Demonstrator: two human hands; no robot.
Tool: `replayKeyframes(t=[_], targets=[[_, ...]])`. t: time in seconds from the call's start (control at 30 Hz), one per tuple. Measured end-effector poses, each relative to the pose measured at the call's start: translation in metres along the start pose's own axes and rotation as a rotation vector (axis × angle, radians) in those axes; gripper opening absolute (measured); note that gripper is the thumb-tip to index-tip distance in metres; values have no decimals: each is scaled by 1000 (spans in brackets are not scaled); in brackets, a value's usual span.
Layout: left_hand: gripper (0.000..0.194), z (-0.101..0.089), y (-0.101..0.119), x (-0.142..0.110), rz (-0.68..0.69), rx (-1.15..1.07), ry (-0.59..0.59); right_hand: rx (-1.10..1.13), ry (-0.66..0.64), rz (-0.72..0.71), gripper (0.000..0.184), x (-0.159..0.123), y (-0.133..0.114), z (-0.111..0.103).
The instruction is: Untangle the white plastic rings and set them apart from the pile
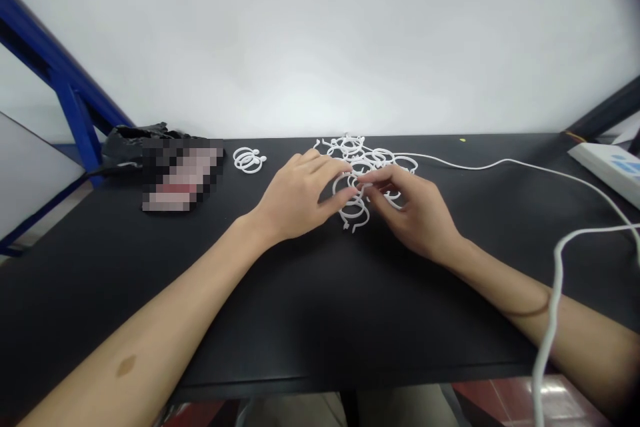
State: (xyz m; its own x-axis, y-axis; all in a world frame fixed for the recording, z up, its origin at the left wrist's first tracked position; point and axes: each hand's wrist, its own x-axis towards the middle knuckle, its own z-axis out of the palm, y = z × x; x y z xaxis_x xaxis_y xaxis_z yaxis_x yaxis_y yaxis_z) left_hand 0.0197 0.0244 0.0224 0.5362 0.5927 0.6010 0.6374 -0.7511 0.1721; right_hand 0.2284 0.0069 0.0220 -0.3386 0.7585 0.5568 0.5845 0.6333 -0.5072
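Note:
A heap of several white plastic rings (373, 157) lies on the black table (300, 307) near the wall. My left hand (300, 193) rests beside the heap with its fingers curled and pinched on a white ring (356, 210) at the heap's near edge. My right hand (413, 210) meets it from the right, fingertips pinched on the same cluster of rings. A separate small stack of white rings (249, 159) lies to the left of my left hand, apart from it.
A black bag (135, 137) and a blurred-out object (177, 173) sit at the back left. A white cable (505, 163) runs from the heap to the right; another thick white cable (553, 307) crosses my right forearm. A white power strip (607, 170) lies far right. Blue frame (70, 90) at left.

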Motion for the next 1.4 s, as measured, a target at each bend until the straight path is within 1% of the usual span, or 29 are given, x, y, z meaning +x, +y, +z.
replayKeyframes(t=[0.07,0.13,0.33,0.4,0.5,0.53,0.6,0.73,0.8,0.87,0.93,1.03,1.17,1.23,1.3,1.4], targets=[[37,-1,1,0,11,-30,-33,-1,7,9,10,0,2,0],[43,-1,1,0,17,-41,-60,-6,11,6,9,1,2,-1],[34,0,1,-1,31,-16,-51,-17,28,-23,3,1,-1,-1],[32,1,1,0,32,-7,-36,-17,31,-9,8,1,0,-1],[31,0,-1,2,8,53,6,-42,-7,-16,28,1,2,-1],[31,0,-3,3,-26,93,19,-69,-37,-35,33,1,3,-1],[33,-2,-9,4,-145,198,38,-134,-117,-82,32,1,5,-1],[33,-8,-30,-1,-423,416,45,-181,-266,-139,22,-1,6,0],[32,-10,-40,-6,-513,492,14,-176,-301,-146,16,-2,6,0],[33,-10,-48,-10,-558,541,-21,-172,-312,-148,8,-2,6,0],[35,-9,-50,-11,-546,545,-26,-167,-309,-150,3,-2,5,0],[37,-9,-44,-7,-430,407,-40,-152,-293,-165,3,-1,4,0],[39,-8,-25,0,-184,114,-182,-133,-218,-184,4,0,2,0],[42,-7,-18,0,-112,43,-247,-122,-155,-174,5,1,2,0],[43,-6,-14,0,-100,-10,-276,-103,-91,-159,5,1,2,0],[38,-7,-10,-1,-140,-108,-277,-72,-3,-144,5,2,2,-1]])
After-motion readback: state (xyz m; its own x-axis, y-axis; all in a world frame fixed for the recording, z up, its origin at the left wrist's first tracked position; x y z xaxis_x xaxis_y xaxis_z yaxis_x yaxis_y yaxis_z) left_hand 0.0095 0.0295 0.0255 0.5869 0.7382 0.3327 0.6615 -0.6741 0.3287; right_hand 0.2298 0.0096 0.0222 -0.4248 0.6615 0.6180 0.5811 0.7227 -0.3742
